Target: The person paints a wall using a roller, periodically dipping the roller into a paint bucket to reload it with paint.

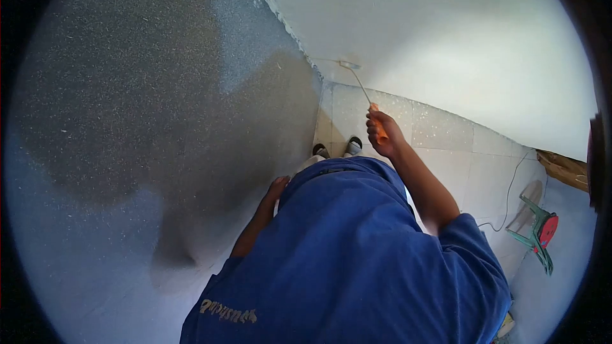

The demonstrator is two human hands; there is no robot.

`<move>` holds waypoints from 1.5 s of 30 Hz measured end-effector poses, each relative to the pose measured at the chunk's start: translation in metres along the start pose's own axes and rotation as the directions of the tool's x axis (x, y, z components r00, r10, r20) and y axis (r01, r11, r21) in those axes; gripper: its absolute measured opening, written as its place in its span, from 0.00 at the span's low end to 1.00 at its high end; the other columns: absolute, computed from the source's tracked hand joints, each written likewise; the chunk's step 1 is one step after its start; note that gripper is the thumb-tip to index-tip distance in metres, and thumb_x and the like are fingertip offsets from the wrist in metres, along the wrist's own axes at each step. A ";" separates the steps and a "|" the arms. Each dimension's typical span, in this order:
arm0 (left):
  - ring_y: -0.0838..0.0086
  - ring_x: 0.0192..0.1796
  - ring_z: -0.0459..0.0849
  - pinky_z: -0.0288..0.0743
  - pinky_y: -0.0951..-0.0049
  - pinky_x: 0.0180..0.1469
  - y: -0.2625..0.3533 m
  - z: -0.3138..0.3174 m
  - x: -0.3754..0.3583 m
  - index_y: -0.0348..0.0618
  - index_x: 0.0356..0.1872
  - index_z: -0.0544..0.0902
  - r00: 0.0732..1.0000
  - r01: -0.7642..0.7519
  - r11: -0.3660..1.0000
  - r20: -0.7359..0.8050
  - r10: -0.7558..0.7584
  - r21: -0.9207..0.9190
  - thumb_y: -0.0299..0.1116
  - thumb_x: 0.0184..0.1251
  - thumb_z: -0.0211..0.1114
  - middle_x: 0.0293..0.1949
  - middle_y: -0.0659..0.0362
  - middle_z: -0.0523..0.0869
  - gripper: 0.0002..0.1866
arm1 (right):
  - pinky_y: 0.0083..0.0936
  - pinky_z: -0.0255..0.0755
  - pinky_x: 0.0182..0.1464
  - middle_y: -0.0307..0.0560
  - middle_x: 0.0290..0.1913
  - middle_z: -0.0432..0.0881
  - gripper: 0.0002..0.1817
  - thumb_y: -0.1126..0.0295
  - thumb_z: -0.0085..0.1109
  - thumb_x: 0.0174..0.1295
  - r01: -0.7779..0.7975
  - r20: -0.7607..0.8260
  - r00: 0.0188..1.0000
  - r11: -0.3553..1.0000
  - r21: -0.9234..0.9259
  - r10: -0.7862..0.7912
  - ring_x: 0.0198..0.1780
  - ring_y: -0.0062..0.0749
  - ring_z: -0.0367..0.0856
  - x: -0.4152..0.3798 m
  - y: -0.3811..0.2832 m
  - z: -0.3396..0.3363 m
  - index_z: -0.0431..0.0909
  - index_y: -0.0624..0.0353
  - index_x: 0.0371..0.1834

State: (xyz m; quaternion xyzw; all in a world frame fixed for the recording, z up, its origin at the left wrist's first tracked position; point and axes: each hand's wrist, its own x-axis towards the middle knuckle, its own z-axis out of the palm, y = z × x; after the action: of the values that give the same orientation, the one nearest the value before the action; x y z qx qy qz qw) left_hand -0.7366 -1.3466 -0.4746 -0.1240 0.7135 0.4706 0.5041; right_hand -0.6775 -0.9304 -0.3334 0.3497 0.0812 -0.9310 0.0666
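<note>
My right hand (384, 134) is closed around the orange handle of a small paint roller (362, 86). Its thin wire frame runs away from my fist, and the roller head lies against the white wall (459, 32), close to the corner. My left hand (278, 186) hangs low beside my thigh, near the hem of my blue shirt (344, 248). Its fingers are too small and partly hidden to make out.
A grey speckled wall (127, 76) rises on my left, with a rough white edge at the corner. My feet in sandals (354, 145) stand on the tiled floor (446, 172). On the right are a green and red stool (542, 232), a cable (508, 200) and a brown object (564, 169).
</note>
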 end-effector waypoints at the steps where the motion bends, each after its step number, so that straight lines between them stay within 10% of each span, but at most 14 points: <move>1: 0.71 0.44 0.76 0.70 0.70 0.44 0.004 -0.002 0.002 0.42 0.53 0.72 0.999 0.029 0.999 -0.035 -0.028 0.029 0.52 0.61 0.55 0.44 0.59 0.78 0.27 | 0.11 0.61 0.12 0.33 0.18 0.68 0.05 0.67 0.51 0.59 -0.002 0.004 1.000 1.000 0.001 0.002 0.14 0.15 0.64 0.020 0.002 -0.009 0.66 0.52 0.30; 9: 0.67 0.49 0.74 0.70 0.66 0.46 0.007 -0.013 -0.014 0.40 0.55 0.70 0.967 0.214 0.971 -0.161 -0.196 0.103 0.54 0.61 0.53 0.49 0.56 0.75 0.29 | 0.12 0.62 0.13 0.32 0.16 0.68 0.07 0.66 0.50 0.60 0.019 -0.049 0.999 1.000 0.003 -0.018 0.14 0.16 0.66 0.119 0.007 -0.043 0.65 0.49 0.26; 15: 0.67 0.51 0.74 0.67 0.69 0.51 0.028 -0.008 -0.074 0.40 0.56 0.70 0.994 -0.083 0.930 -0.033 0.102 0.358 0.52 0.62 0.52 0.52 0.55 0.75 0.28 | 0.12 0.63 0.13 0.32 0.15 0.68 0.08 0.65 0.50 0.60 0.016 -0.093 0.995 1.000 -0.007 -0.017 0.13 0.17 0.66 0.149 0.009 -0.067 0.65 0.47 0.24; 19: 0.68 0.51 0.75 0.67 0.70 0.53 0.050 -0.002 -0.092 0.39 0.55 0.72 0.993 0.115 0.971 -0.008 -0.116 0.207 0.52 0.63 0.51 0.50 0.54 0.77 0.28 | 0.11 0.62 0.13 0.31 0.14 0.68 0.09 0.63 0.50 0.60 0.019 -0.168 0.985 0.993 -0.119 -0.039 0.13 0.15 0.65 0.157 0.017 -0.085 0.66 0.47 0.23; 32: 0.67 0.49 0.76 0.68 0.70 0.52 0.063 0.003 -0.090 0.39 0.55 0.72 0.991 0.080 0.994 0.097 -0.088 0.078 0.54 0.63 0.51 0.49 0.53 0.78 0.29 | 0.15 0.61 0.14 0.33 0.17 0.67 0.07 0.64 0.51 0.59 0.067 -0.110 0.990 0.983 -0.172 -0.087 0.14 0.16 0.65 0.048 0.022 -0.057 0.63 0.49 0.30; 36: 0.67 0.49 0.76 0.68 0.69 0.52 0.070 0.007 -0.079 0.39 0.55 0.71 0.948 0.319 0.939 -0.056 -0.315 0.124 0.55 0.62 0.52 0.49 0.53 0.78 0.30 | 0.16 0.60 0.12 0.34 0.18 0.67 0.07 0.65 0.51 0.59 0.127 -0.117 0.981 0.965 -0.228 -0.157 0.13 0.17 0.64 -0.014 0.032 -0.028 0.63 0.51 0.32; 38: 0.69 0.48 0.76 0.69 0.70 0.51 0.049 -0.009 -0.060 0.38 0.55 0.71 0.990 0.101 0.973 0.080 -0.120 0.206 0.56 0.61 0.53 0.48 0.53 0.78 0.32 | 0.16 0.59 0.10 0.35 0.18 0.66 0.08 0.65 0.51 0.58 0.148 -0.132 0.974 0.959 -0.241 -0.183 0.12 0.18 0.63 -0.041 0.036 -0.016 0.64 0.53 0.34; 45: 0.70 0.47 0.76 0.69 0.72 0.51 0.054 -0.004 -0.046 0.37 0.54 0.71 0.983 0.183 0.963 -0.021 -0.182 0.197 0.54 0.61 0.55 0.47 0.55 0.78 0.30 | 0.17 0.61 0.11 0.35 0.17 0.66 0.08 0.64 0.52 0.58 0.128 -0.166 0.968 0.944 -0.305 -0.185 0.12 0.18 0.64 -0.003 0.042 -0.046 0.63 0.52 0.31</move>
State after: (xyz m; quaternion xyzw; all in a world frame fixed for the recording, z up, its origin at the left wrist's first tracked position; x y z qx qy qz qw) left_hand -0.7538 -1.3350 -0.4065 -0.1390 0.7432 0.3486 0.5540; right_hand -0.6381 -0.9617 -0.3697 0.4169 0.2516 -0.8728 0.0347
